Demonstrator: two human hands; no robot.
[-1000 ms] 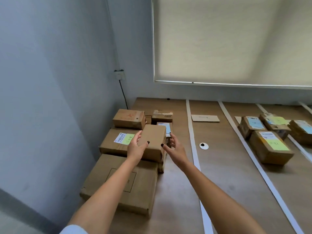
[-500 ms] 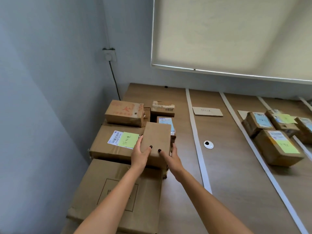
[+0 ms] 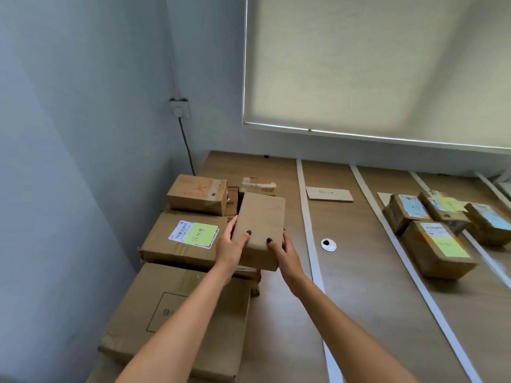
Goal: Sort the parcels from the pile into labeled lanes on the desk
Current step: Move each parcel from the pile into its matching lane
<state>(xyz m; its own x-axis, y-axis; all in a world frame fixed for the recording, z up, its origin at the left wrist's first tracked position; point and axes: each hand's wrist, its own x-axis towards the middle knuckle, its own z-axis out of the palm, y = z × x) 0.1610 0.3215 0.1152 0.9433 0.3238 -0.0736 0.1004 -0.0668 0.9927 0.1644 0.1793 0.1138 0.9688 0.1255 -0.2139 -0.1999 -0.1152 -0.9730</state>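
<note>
A plain brown parcel (image 3: 261,225) is raised above the pile at the desk's left end. My left hand (image 3: 231,246) grips its near left corner, thumb on top. My right hand (image 3: 284,251) grips the near right corner the same way. Below it lie a wide parcel with a green note (image 3: 179,239), a large flat box (image 3: 166,319) nearest me, and a red-printed box (image 3: 197,193) further back. White tape strips (image 3: 311,236) divide the desk into lanes. A paper lane label (image 3: 329,194) lies in the lane right of the pile.
Several sorted parcels (image 3: 437,251) with green and blue notes sit in the lanes at the right. A round cable grommet (image 3: 328,244) is set in the desk (image 3: 359,299). The wall is close on the left, with a socket and cord (image 3: 179,109).
Both hands closed on the small plain parcel and lifted it off the pile, tilting its far end up. The view has drawn nearer to the pile.
</note>
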